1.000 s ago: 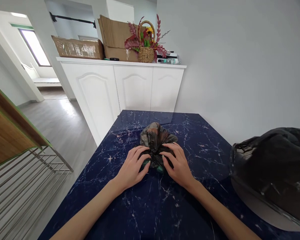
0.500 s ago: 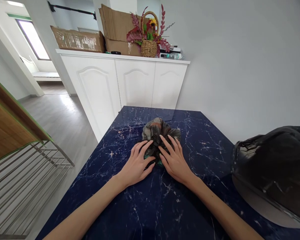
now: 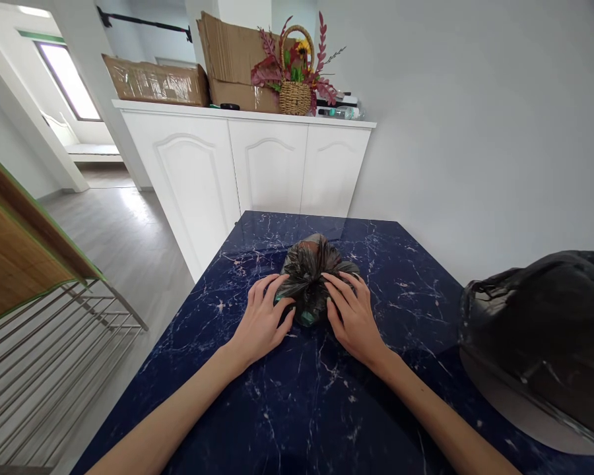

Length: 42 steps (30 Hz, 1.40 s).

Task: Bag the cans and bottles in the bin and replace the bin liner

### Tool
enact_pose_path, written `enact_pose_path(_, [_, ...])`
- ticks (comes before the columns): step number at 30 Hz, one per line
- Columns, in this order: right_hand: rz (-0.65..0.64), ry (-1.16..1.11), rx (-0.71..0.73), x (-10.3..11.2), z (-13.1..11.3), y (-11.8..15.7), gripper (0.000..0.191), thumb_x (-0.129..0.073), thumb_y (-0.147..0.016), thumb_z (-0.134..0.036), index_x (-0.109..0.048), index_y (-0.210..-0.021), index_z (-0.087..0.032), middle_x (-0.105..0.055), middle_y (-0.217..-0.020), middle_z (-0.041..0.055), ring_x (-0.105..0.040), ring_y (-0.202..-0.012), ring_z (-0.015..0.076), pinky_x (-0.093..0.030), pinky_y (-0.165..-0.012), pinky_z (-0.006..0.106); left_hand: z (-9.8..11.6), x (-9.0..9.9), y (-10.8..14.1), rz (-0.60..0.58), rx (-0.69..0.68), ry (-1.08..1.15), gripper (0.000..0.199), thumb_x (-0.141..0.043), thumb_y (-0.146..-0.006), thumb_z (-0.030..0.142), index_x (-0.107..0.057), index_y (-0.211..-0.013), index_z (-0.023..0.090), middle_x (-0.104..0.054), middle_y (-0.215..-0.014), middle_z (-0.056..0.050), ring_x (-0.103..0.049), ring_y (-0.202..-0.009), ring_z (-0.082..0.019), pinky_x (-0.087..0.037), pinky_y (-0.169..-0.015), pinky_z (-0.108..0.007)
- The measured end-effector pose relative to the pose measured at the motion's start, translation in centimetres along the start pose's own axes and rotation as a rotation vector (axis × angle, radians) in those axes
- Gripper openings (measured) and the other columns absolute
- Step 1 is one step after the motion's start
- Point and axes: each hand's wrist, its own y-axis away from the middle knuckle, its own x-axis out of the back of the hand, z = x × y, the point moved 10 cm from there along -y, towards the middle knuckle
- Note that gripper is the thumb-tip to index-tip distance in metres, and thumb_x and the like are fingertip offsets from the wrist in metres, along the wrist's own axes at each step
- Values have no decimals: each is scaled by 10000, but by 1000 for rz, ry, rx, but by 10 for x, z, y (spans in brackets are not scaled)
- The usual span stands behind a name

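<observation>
- Resting against the sides of a small bunched black bag (image 3: 311, 280), 2 bare hands reach over the blue table (image 3: 297, 409).
- The small black bag sits on the blue table, toward its far half and around the middle of its width; its film gathers in creases at the top, with green and reddish-brown showing through.
- Left hand (image 3: 263, 316): on the bag's left side, fingers bent and apart, unclenched; whether it pinches any film I cannot tell.
- Right hand (image 3: 354, 316): on the bag's right side, fingers spread and slightly curved over the creases, unclenched; a grip on the film cannot be made out.
- On the right side of the blue table, a large black bag (image 3: 549, 330) covers a pale container (image 3: 507, 409), cut off by the picture's edge.
- Beyond the table's far edge stands a white cabinet (image 3: 272, 168) with 3 visible doors.
- On that cabinet, beyond the table: 1 taped cardboard box (image 3: 158, 82), a taller piece of cardboard (image 3: 228, 56), a wicker basket (image 3: 295, 99) of flowers and a clear bottle (image 3: 344, 113) lying down.
- Left of the table, a metal rack (image 3: 101, 300) stands beside a brown panel (image 3: 20, 257) with green edging.
</observation>
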Motion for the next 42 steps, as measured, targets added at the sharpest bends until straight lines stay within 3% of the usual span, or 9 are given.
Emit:
enact_pose_path(7, [71, -208, 123, 19, -19, -4, 367, -566, -1048, -139, -621, -1373, -300, -800, -1169, 35, -710, -1164, 264, -392, -1231, 608, 2, -9, 1, -51, -7, 143, 370, -531, -1095, 273, -597, -1454, 215, -633, -1516, -125, -441, -1490, -361, -368, -1226, -619])
enact_pose_path(12, [85, -316, -176, 17, 10, -2, 341, -442, -1116, -213, -596, -1407, -300, -756, -787, 2, -715, -886, 254, -571, -965, 477, 7, -11, 1, -95, -21, 259, 381, -523, -1089, 255, -583, -1463, 217, -675, -1458, -126, -540, -1412, -320, -421, -1197, -565])
enact_pose_path(17, [-26, -31, -98, 8, 11, -9, 449, -451, -1097, -226, -623, -1492, -356, -622, -1152, 118, -625, -996, 277, -541, -911, 478, 22, -3, 1, -128, -124, 341, 350, -553, -1064, 227, -630, -1405, 235, -713, -1395, -105, -577, -1377, -298, -438, -1193, -530])
enact_pose_path(21, [-67, 93, -58, 9, 17, -12, 311, -537, -1065, -255, -731, -1291, -346, -511, -1283, 144, -547, -1170, 350, -477, -967, 559, 30, 3, 2, -142, -171, 395, 330, -577, -1032, 217, -679, -1343, 251, -742, -1344, -92, -604, -1346, -301, -445, -1187, -526])
enact_pose_path(25, [-48, 80, -93, 13, 26, -11, 128, -619, -1031, -326, -704, -1092, -253, -518, -1205, 147, -539, -1160, 364, -465, -958, 558, 29, 8, 2, -107, -163, 405, 257, -592, -1002, 221, -719, -1223, 256, -774, -1230, -85, -626, -1268, -313, -464, -1139, -529])
enact_pose_path(31, [132, -161, -266, 34, 45, -8, 27, -608, -1002, -272, -630, -1017, -266, -554, -1111, 105, -563, -1107, 334, -455, -961, 539, 14, 9, 2, -20, -88, 333, 48, -603, -1010, 256, -648, -999, 248, -734, -991, -67, -629, -1055, -276, -479, -1027, -483])
enact_pose_path(35, [193, -305, -346, 38, 54, -5, 33, -593, -986, -272, -565, -972, -263, -547, -1061, 85, -588, -1058, 296, -497, -892, 462, -14, -2, 3, -30, 100, 281, 212, -617, -1045, 376, -598, -1184, 216, -645, -904, -39, -600, -917, -256, -498, -950, -458])
enact_pose_path(38, [209, -400, -385, 36, 59, -3, 76, -585, -1000, -311, -539, -963, -264, -544, -1016, 66, -586, -995, 266, -505, -862, 423, -17, -3, 3, -36, 85, 254, 236, -532, -1073, 256, -597, -1298, 228, -653, -883, -25, -600, -928, -256, -470, -979, -457])
enact_pose_path(42, [229, -510, -463, 34, 66, 2, 154, -566, -1038, -405, -541, -982, -264, -543, -979, 48, -573, -918, 239, -504, -811, 387, -20, 4, 3, 17, 84, 202, 227, -486, -1030, 145, -682, -1059, 257, -709, -906, -33, -603, -962, -258, -447, -988, -458])
